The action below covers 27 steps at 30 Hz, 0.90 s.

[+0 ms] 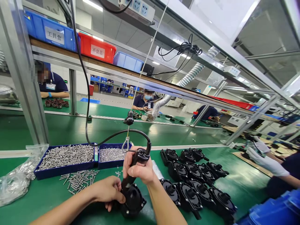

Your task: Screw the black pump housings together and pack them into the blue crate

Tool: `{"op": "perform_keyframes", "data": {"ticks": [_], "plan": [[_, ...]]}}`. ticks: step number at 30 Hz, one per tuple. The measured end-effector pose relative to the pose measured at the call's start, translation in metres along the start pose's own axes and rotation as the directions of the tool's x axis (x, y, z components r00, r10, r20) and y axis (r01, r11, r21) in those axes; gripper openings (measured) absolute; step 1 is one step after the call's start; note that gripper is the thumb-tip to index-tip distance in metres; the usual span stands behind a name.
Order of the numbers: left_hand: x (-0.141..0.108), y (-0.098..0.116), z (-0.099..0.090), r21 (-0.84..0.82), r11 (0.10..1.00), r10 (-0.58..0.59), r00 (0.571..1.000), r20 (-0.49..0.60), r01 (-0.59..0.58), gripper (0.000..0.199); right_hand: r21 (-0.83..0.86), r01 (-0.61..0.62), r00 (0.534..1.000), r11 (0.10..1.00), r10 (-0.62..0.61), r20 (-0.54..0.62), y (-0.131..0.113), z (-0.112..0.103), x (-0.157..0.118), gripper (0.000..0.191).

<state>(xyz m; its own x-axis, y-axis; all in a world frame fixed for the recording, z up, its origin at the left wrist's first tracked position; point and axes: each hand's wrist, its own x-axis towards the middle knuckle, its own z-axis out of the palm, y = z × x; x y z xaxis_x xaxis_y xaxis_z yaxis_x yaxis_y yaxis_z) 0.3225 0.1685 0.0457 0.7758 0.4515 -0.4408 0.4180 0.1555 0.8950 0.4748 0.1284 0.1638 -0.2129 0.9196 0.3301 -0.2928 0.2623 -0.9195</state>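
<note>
My right hand (142, 170) is wrapped round a black electric screwdriver (128, 182), which is tilted with its lower end at the edge of a round black pump housing (135, 200). A black cable runs from its top, and a cord with a hook hangs beside it. My left hand (109, 190) grips the left side of that housing, thumb on its rim and fingers curled close to the screwdriver's lower end. Screws show at the housing's rim; the driver's tip is hidden. Loose long screws (81, 181) lie left of my hands, and a few small nuts (118, 172) lie behind them.
Behind are a blue tray of screws (67, 156) and a blue tray of nuts (111, 154). A plastic bag of metal parts (20, 178) lies left. Several black housings (191, 190) stand in rows at right, near a co-worker's gloved hand (263, 161). A shelf with bins crosses above.
</note>
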Motion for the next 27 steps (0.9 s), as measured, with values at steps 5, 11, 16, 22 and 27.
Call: {"op": "perform_keyframes", "data": {"ticks": [5, 11, 16, 22, 27], "plan": [[0.003, -0.003, -0.004, 0.006, 1.0, 0.006, 1.0, 0.02, -0.006, 0.036, 0.036, 0.008, 0.997, 0.999, -0.011, 0.081, 0.0, -0.004, 0.002, 0.035], [0.006, -0.005, -0.008, 0.007, 1.0, 0.005, 0.999, 0.032, -0.005, 0.044, -0.025, 0.001, 0.992, 1.0, 0.002, 0.123, -0.002, -0.004, 0.001, 0.042], [0.002, -0.002, -0.023, 0.157, 0.985, 0.07, 0.997, -0.016, -0.067, 0.036, -0.028, 0.072, 0.977, 0.997, -0.064, 0.206, -0.01, -0.006, -0.002, 0.037], [0.006, -0.013, -0.038, 0.828, 0.557, 0.401, 0.851, -0.34, 0.069, 0.057, -0.151, 0.16, 0.977, 0.976, -0.134, 0.168, -0.022, -0.005, -0.008, 0.026], [0.017, -0.02, -0.031, 0.88, 0.449, 0.361, 0.869, -0.338, 0.156, 0.068, -0.517, 0.09, 0.99, 0.851, -0.133, -0.047, -0.026, 0.002, -0.006, 0.024]]}}
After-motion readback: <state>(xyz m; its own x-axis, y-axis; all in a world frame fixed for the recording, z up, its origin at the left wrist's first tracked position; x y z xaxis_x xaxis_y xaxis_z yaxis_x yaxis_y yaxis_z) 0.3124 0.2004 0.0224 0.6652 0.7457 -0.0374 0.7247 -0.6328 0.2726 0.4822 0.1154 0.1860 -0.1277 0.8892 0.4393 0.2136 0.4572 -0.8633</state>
